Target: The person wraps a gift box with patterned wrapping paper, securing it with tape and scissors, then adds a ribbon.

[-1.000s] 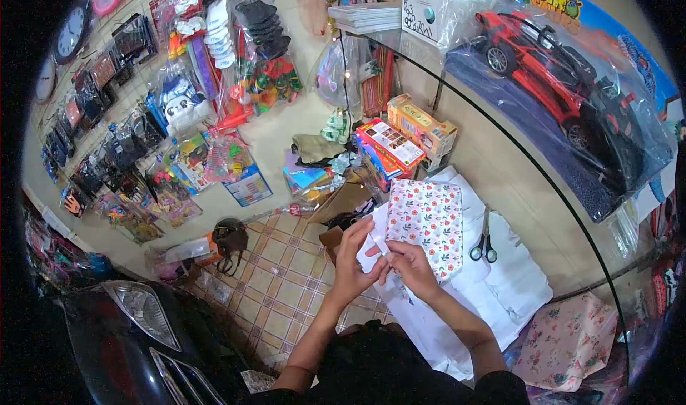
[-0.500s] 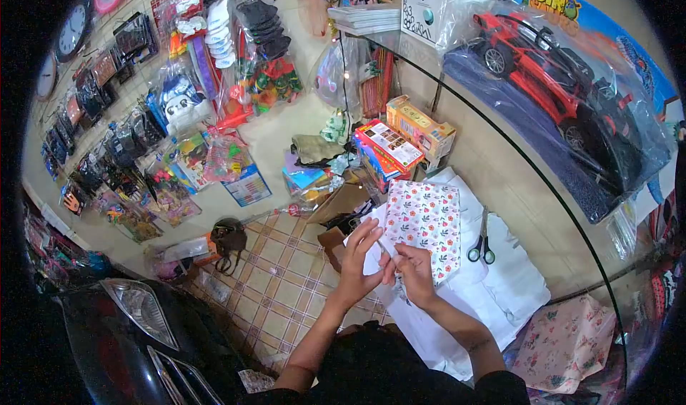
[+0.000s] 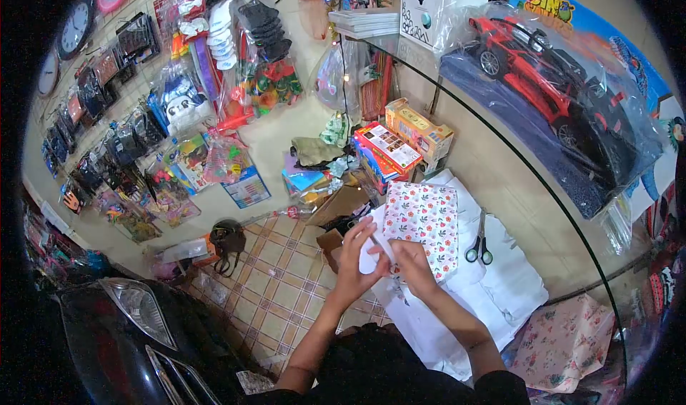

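Above the left edge of a flat rectangular package in floral paper (image 3: pixel 431 223), both my hands are on a narrow white strip (image 3: pixel 383 243), which looks like folded paper. My left hand (image 3: pixel 354 263) grips it from the left, thumb on the near side and fingers raised along it. My right hand (image 3: pixel 414 265) has its fingers bent around the near end of the strip, partly hiding it. Under the floral package lie white paper sheets (image 3: pixel 500 280). Scissors with dark handles (image 3: pixel 481 245) rest on the sheets, right of the package.
A curved glass edge (image 3: pixel 532 158) runs along the right, with a bagged red toy car (image 3: pixel 536 83) above it. Small boxes (image 3: pixel 389 147) stand behind the sheets. Pink floral fabric or paper (image 3: pixel 564 344) lies at lower right. A black vehicle front (image 3: pixel 121 341) is at lower left.
My right hand's fingers have shifted slightly along the white strip, and the strip has tilted a little. The view has moved slightly; the package and scissors stay in place.
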`<state>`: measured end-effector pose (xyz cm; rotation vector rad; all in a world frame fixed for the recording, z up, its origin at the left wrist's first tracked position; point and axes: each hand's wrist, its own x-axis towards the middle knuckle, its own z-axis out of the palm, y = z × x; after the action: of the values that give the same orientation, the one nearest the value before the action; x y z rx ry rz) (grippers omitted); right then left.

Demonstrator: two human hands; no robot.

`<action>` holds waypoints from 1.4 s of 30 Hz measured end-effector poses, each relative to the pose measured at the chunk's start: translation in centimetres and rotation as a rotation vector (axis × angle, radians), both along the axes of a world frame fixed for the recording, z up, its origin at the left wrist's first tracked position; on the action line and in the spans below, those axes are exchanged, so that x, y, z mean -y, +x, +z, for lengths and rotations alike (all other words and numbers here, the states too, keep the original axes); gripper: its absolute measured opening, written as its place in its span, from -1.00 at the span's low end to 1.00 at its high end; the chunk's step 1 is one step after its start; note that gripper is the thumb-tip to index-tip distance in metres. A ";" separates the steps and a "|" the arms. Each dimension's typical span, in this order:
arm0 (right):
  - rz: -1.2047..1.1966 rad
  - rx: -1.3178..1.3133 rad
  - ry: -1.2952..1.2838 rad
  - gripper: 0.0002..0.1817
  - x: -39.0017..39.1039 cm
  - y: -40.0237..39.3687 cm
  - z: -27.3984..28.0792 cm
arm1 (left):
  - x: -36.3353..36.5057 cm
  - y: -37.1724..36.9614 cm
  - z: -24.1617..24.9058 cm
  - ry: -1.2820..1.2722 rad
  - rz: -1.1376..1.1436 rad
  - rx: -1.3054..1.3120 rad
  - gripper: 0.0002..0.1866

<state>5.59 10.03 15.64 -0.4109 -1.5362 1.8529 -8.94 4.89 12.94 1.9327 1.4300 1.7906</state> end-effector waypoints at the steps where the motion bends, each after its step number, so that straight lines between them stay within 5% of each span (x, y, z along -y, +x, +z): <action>1: 0.013 -0.041 -0.043 -0.60 0.2 -0.1 0.9 | 0.0 -0.1 -0.1 -0.017 -0.016 0.033 -0.11; 6: 0.054 0.010 0.014 -0.54 -0.4 -0.2 0.6 | 0.1 0.0 0.3 -0.025 -0.002 0.105 -0.23; 16: -0.045 0.010 0.003 -0.66 0.0 0.1 -0.8 | 0.1 0.1 -1.0 -0.017 -0.019 0.065 -0.18; 26: -0.087 0.187 0.042 -0.54 -0.2 0.1 -0.2 | 0.5 0.8 -0.2 -0.042 0.002 0.008 -0.17; 32: 0.077 0.041 0.000 -0.55 -0.5 0.2 1.2 | 0.3 0.1 -0.2 -0.021 0.015 0.059 -0.18; 42: 0.002 0.168 0.053 -0.77 -0.9 0.4 0.2 | 0.1 0.5 -0.9 -0.074 -0.022 0.099 -0.09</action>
<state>6.00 10.98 15.87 -0.5531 -1.6935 1.8134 -8.46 4.80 12.08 1.7911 1.4156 1.7714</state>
